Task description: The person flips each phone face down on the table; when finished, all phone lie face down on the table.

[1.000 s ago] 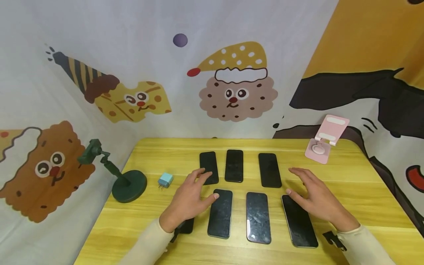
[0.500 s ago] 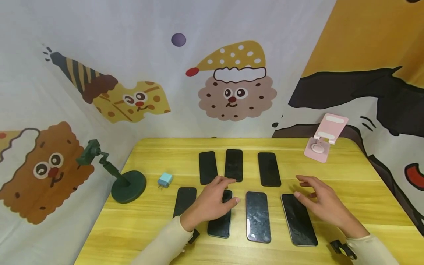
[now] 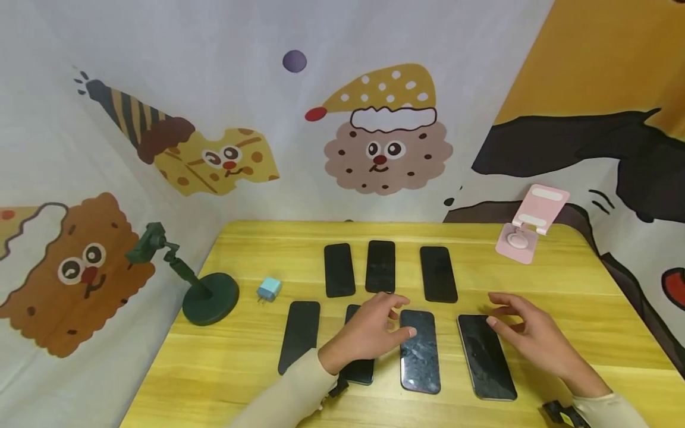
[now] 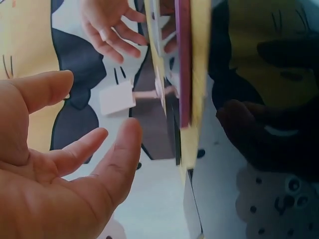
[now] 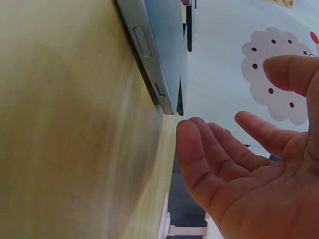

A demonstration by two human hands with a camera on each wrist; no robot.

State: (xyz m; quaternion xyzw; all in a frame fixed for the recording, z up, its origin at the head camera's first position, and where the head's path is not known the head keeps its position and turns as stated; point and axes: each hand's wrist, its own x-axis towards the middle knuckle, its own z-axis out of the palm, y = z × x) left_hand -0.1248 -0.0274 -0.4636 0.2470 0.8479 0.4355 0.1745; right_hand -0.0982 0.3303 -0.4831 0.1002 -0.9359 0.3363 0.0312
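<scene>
Seven dark phones lie face up in two rows on the yellow wooden table [image 3: 562,285]. My left hand [image 3: 398,315] hovers with relaxed, spread fingers over the second front phone [image 3: 360,368], its fingertips reaching the third front phone [image 3: 420,353]. My right hand [image 3: 495,309] is spread loosely above the top right of the fourth front phone [image 3: 486,356]. Neither hand holds anything. In the left wrist view the left hand [image 4: 60,174] is an empty palm beside a dark screen [image 4: 259,99]. The right wrist view has the right hand [image 5: 249,159] bare next to a phone's edge [image 5: 154,64].
The front-left phone [image 3: 299,336] and the back row [image 3: 380,267] lie uncovered. A dark green stand [image 3: 206,294] and a small blue charger [image 3: 269,289] sit at the left. A pink phone holder [image 3: 527,226] stands at the back right. Cartoon cloth walls enclose the table.
My left hand has slid right, from the left phones to the middle of the front row, uncovering the front-left phone. My right hand has drifted slightly right.
</scene>
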